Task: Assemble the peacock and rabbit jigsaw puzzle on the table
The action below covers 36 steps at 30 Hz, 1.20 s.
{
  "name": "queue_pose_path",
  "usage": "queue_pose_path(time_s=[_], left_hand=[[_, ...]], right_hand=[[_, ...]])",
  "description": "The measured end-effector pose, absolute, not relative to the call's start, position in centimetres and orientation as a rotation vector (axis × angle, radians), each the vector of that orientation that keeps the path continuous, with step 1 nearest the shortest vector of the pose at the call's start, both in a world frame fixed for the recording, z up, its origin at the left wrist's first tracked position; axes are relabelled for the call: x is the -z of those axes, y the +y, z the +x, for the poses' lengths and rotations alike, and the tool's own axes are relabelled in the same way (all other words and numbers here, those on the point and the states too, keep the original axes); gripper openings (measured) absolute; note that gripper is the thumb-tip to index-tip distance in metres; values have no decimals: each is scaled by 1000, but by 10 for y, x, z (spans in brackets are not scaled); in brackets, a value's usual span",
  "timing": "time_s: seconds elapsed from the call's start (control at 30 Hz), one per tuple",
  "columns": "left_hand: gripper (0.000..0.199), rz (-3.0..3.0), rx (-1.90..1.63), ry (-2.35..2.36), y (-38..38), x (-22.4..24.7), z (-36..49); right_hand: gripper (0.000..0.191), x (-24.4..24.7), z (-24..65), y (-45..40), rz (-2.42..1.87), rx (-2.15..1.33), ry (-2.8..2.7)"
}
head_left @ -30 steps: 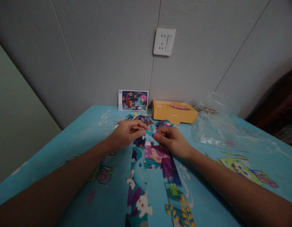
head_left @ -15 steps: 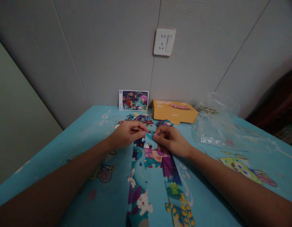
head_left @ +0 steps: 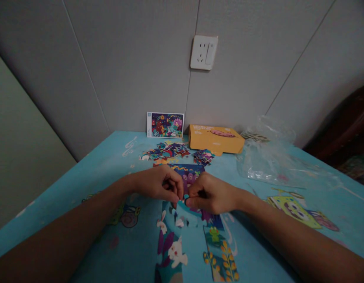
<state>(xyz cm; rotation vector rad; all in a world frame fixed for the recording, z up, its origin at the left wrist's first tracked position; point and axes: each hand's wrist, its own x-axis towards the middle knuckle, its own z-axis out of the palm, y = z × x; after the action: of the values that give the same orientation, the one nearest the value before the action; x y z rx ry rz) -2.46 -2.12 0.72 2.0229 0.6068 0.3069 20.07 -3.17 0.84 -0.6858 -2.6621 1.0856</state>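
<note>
A blue puzzle piece with white and dark patches is pinched at its top edge by both hands. My left hand has thumb and fingertips closed on its left corner. Beside it, my right hand grips the right corner, fingers curled under. The piece is tilted over a partly joined jigsaw puzzle. Its left strip shows white rabbits, its right strip a green frog and yellow plants, with bare cloth between them. Purple puzzle parts show beyond the hands; the middle is partly hidden by them.
Loose puzzle pieces lie heaped behind the hands, with a smaller pile to the right. A picture card leans on the wall beside a yellow box. Clear plastic bags lie right on the blue tablecloth.
Both hands have moved down towards me, bringing the held puzzle piece from the upper part of the jigsaw to above its middle. The far purple section and loose piles are now uncovered.
</note>
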Motion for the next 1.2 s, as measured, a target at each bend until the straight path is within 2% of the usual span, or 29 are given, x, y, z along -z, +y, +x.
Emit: queue_pose_path(time_s=[0.27, 0.63, 1.2], left_hand=[[13, 2133, -248, 615, -21, -8, -22], [12, 2171, -276, 584, -22, -6, -21], [13, 2169, -279, 583, -21, -5, -20]], right_hand=[[37, -12, 201, -33, -714, -1222, -2696], [34, -23, 196, -40, -779, -1023, -2863], [34, -25, 198, -39, -927, -988, -2875]])
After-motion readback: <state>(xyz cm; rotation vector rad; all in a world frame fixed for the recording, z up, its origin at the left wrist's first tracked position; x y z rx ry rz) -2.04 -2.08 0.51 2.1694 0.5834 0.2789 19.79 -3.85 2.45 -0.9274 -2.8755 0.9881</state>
